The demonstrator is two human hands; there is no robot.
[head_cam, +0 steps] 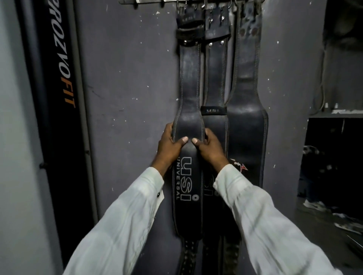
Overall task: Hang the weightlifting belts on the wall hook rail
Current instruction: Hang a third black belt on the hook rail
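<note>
A dark grey wall (125, 78) carries a hook rail (149, 1), cut off at the top edge, with three black leather weightlifting belts hanging side by side. The left hand (169, 146) and right hand (209, 147) grip the edges of the leftmost USI belt (189, 94), thumbs pressed on its face, other fingers hidden behind.

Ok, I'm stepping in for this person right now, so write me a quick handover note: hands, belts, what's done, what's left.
Left hand: gripping the left edge of the USI Universal belt.
Right hand: gripping its right edge.
Belts: three hang side by side from the hook rail: USI Universal belt, middle USI belt, right belt.
Done: all three appear hooked.
Left: probably just straighten and release; no other belts in view.
</note>
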